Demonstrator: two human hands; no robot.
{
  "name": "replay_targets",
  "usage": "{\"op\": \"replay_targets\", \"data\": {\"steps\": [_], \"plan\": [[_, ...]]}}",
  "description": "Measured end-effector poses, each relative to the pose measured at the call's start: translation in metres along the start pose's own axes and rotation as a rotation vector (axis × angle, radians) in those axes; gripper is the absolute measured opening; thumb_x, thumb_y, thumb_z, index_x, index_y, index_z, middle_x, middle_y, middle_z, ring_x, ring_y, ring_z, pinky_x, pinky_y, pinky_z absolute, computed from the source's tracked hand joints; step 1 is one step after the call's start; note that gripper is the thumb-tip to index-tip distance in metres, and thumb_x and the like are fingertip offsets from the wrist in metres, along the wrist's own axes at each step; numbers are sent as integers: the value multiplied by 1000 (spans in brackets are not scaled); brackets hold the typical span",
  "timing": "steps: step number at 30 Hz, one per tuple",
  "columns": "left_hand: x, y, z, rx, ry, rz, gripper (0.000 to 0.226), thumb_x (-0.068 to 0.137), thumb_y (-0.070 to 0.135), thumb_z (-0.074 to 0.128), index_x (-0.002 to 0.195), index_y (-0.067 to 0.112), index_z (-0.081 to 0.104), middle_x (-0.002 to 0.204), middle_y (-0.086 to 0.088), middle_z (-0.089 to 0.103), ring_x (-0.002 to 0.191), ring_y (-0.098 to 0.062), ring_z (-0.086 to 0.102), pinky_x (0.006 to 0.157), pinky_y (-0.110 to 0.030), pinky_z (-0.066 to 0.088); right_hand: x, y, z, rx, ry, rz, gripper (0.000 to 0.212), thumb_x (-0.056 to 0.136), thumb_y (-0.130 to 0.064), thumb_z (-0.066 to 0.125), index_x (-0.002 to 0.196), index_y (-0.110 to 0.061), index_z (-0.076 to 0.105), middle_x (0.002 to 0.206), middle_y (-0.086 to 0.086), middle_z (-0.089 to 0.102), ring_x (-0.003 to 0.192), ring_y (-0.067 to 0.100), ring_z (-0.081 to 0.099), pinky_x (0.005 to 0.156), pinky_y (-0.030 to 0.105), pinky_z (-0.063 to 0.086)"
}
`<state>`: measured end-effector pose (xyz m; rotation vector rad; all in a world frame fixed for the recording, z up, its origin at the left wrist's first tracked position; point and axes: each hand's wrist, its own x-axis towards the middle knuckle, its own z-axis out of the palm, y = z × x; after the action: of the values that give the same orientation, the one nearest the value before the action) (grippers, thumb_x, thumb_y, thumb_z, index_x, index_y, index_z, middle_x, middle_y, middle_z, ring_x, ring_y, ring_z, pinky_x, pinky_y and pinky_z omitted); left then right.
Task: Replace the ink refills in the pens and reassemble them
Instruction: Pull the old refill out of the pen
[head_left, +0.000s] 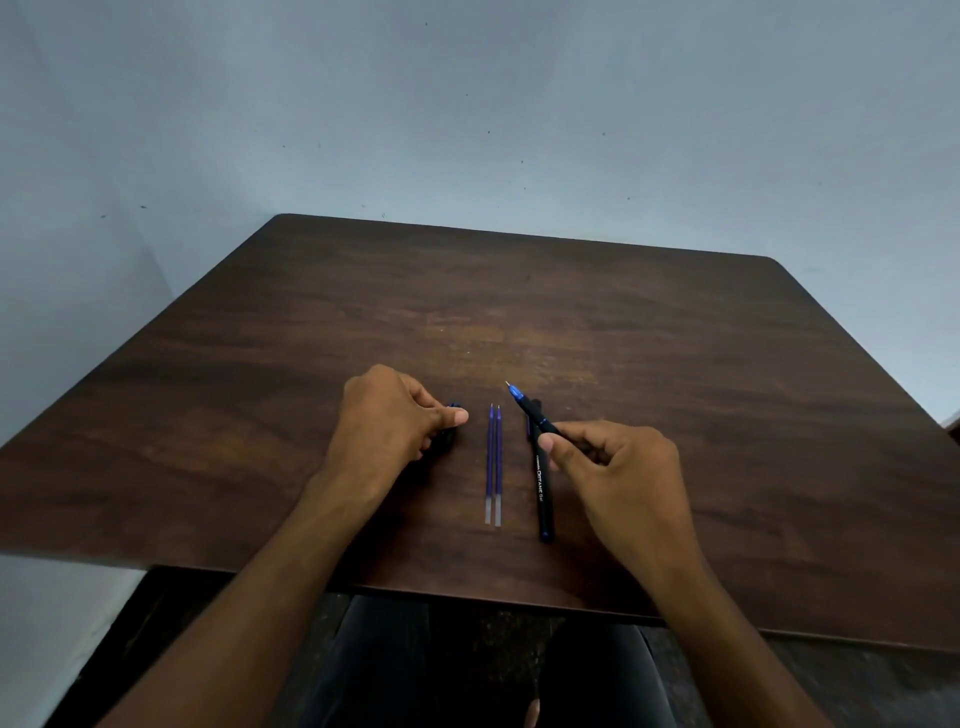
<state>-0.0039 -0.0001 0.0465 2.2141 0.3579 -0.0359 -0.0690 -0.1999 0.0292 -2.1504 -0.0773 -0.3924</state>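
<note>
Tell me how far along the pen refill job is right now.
Early on. Looks done: one cap seems off, since the left hand grips a small dark piece and one pen shows a bare tip. In hand: the right hand holds that uncapped pen, above another black pen on the table. Left: two blue refills lie untouched between the hands, none fitted yet.

Bare forearms, dark trousers (395, 670)

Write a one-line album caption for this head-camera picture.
Right hand lifts an uncapped pen, left hand grips a dark cap, two refills between.
</note>
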Motion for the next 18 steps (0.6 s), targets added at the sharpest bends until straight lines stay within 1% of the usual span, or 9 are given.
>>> {"op": "replay_targets", "data": {"steps": [3, 5, 8, 9, 11, 13, 15, 17, 18], "plan": [[0, -4, 1, 58, 52, 44, 26, 66, 42, 87, 70, 19, 74, 64, -3, 70, 60, -15, 66, 69, -32, 60, 2, 1, 0, 1, -3, -5, 16, 88, -20, 76, 103, -22, 80, 77, -26, 69, 81, -10, 67, 70, 6, 49], [-2, -8, 1, 31, 104, 107, 26, 65, 42, 88, 74, 22, 75, 66, 2, 71, 65, -12, 68, 69, -32, 60, 2, 2, 1, 9, 2, -10, 15, 88, -20, 76, 102, -22, 80, 75, -24, 70, 78, -8, 68, 68, 7, 50], [-11, -10, 1, -106, 210, 297, 17, 69, 36, 86, 81, 27, 77, 69, 15, 70, 67, 5, 66, 59, -6, 47, 2, 3, 1, 89, -6, 2, 8, 89, -22, 74, 91, -27, 81, 58, -19, 68, 53, -3, 61, 53, 9, 44], [-15, -9, 3, -211, 203, 341, 15, 72, 34, 84, 84, 28, 78, 72, 17, 73, 70, 10, 66, 61, -3, 45, 1, 4, 1, 140, -22, 14, 11, 90, -24, 73, 84, -28, 81, 53, -15, 64, 44, 0, 54, 49, 12, 41], [-27, -6, 7, -470, 84, 346, 17, 76, 30, 81, 92, 26, 79, 77, 18, 75, 71, 9, 66, 61, -5, 46, 0, 5, 2, 279, -63, 61, 19, 92, -27, 72, 75, -24, 79, 46, -6, 56, 42, 10, 43, 44, 26, 38], [-38, -2, 12, -667, -69, 294, 22, 77, 29, 78, 98, 21, 79, 67, 11, 71, 60, 3, 57, 55, -11, 45, -1, 3, 3, 404, -107, 96, 25, 93, -27, 71, 71, -18, 77, 47, 0, 49, 44, 19, 37, 44, 31, 31], [-43, 2, 15, -797, -195, 242, 28, 77, 29, 75, 100, 15, 79, 70, 1, 67, 59, -5, 46, 52, -16, 42, 0, 1, 4, 484, -145, 108, 27, 93, -26, 70, 71, -13, 76, 49, 4, 45, 46, 19, 33, 44, 29, 27], [-45, 6, 15, -894, -310, 220, 31, 78, 26, 72, 104, 9, 77, 88, -15, 71, 62, -8, 42, 54, -18, 40, 1, 0, 3, 530, -166, 110, 23, 94, -24, 70, 77, -12, 79, 52, 4, 50, 46, 17, 35, 43, 22, 28], [-44, 8, 15, -927, -355, 217, 31, 79, 24, 71, 105, 7, 77, 97, -18, 73, 62, -9, 41, 55, -17, 39, 1, 0, 3, 553, -173, 112, 20, 93, -23, 69, 79, -14, 80, 54, 5, 54, 46, 14, 36, 42, 20, 30]]}}
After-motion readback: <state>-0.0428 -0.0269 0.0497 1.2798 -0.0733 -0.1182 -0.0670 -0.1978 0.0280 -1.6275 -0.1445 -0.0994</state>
